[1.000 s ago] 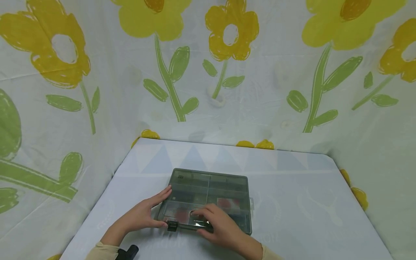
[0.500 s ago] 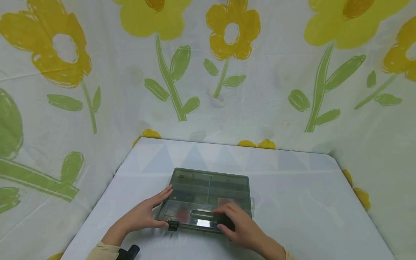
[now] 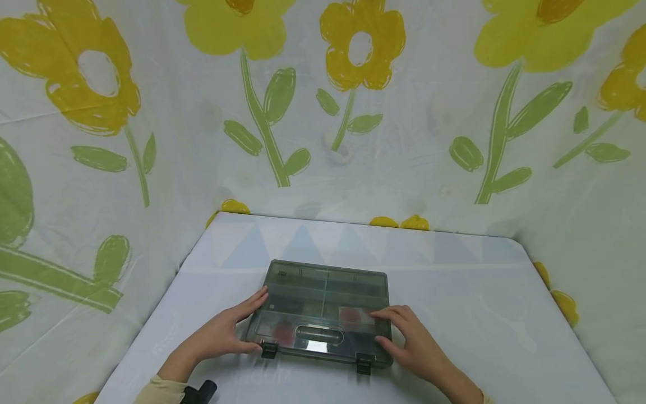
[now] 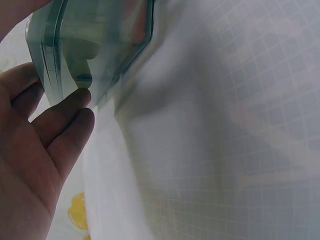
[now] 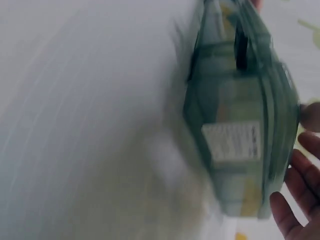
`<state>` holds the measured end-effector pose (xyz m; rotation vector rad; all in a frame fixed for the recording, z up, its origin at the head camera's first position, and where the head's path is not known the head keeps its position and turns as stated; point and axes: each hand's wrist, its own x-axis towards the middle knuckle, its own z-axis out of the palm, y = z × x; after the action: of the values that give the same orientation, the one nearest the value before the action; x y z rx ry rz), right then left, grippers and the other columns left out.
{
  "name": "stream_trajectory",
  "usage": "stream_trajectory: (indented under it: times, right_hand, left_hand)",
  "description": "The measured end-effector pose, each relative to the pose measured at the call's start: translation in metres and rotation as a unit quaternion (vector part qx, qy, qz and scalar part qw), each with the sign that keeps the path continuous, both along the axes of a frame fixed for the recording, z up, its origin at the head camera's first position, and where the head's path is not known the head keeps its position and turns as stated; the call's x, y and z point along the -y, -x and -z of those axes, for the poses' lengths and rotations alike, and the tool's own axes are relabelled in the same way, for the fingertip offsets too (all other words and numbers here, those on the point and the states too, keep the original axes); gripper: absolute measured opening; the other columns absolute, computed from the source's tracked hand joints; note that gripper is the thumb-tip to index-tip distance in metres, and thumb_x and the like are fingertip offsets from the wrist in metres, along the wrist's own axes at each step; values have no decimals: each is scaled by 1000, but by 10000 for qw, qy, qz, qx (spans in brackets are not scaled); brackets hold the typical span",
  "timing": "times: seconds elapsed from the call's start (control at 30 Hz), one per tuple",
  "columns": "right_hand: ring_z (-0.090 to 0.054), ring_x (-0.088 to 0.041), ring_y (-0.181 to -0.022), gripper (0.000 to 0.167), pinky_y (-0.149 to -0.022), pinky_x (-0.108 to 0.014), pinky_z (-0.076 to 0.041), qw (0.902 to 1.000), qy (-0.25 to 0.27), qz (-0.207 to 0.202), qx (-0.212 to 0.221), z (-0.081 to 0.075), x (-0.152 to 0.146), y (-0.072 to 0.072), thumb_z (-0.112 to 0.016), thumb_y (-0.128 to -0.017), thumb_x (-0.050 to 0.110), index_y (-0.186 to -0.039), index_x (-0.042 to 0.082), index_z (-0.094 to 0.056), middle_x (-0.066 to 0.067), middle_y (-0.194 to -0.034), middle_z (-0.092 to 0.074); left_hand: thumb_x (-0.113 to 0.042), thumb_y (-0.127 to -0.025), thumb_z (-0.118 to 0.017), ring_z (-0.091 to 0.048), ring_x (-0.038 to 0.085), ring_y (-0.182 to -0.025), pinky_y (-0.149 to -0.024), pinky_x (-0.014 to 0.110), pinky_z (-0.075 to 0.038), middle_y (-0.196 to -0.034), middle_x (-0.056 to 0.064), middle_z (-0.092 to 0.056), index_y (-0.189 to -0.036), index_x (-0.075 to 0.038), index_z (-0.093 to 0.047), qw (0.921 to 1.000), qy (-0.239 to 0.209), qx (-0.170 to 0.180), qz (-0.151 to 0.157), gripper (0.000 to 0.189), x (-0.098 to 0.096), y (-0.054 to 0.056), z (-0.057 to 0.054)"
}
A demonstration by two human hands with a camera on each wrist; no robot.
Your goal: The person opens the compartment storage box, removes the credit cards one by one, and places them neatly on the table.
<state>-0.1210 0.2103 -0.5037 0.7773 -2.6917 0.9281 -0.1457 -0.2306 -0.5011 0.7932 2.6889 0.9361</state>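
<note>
A dark translucent plastic compartment box with a divided lid lies on the table. Reddish patches show through its lid, and a long oval handle slot runs near its front edge. Two dark latches, a left latch and a right latch, stick out at the front. My left hand holds the left front corner, thumb by the latch and fingers along the side; the left wrist view shows its fingertips on the end wall. My right hand has its fingertips at the lid's right edge, fingers loosely bent, covering part of that side.
The white table has pale blue triangles along its far end. Around it hangs a white curtain printed with yellow flowers. A black cylindrical object shows beside the left sleeve. A white label is on the box's end wall.
My right hand has slid right, from the front middle of the lid to the box's right edge, uncovering the handle slot and the right latch. The left hand and the box stay put.
</note>
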Motion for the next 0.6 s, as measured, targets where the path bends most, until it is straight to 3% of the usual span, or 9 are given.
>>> stream_trajectory:
  times: [0.2, 0.37, 0.5, 0.6]
  right_hand:
    - [-46, -16, -129, 59, -94, -50, -57, 9995, -234, 35, 227, 8, -18, -1, -86, -82, 35, -136, 24, -65, 10, -141, -52]
    - [-36, -33, -142, 81, -99, -67, -49, 9980, -252, -360, 456, 11, -26, -2, -84, -79, 52, -148, 21, -55, -3, -158, -41]
    - [-28, -45, -146, 90, -99, -78, -41, 9966, -306, -525, 556, 11, -29, -2, -83, -77, 57, -152, 20, -50, -11, -164, -32]
    - [-24, -46, -147, 92, -99, -81, -39, 9959, -420, -502, 620, 12, -31, -3, -82, -77, 58, -154, 22, -47, -15, -166, -27]
  left_hand:
    - [-61, -80, -79, -37, 36, -146, -105, 56, -51, -168, 3, -23, -161, -11, -30, 10000, 11, 3, -14, 107, 0, 0, 0]
    - [-62, -79, -79, -38, 37, -145, -105, 57, -51, -168, 3, -23, -161, -11, -30, 10000, 20, -7, -35, 108, -1, -1, -1]
    - [-60, -79, -80, -36, 37, -146, -105, 57, -51, -168, 3, -23, -161, -11, -30, 10000, -28, -35, -47, 107, 0, -1, 1]
    - [-60, -79, -80, -35, 38, -147, -104, 58, -51, -169, 4, -20, -161, -11, -30, 9999, -77, -48, -53, 107, 0, -1, 3]
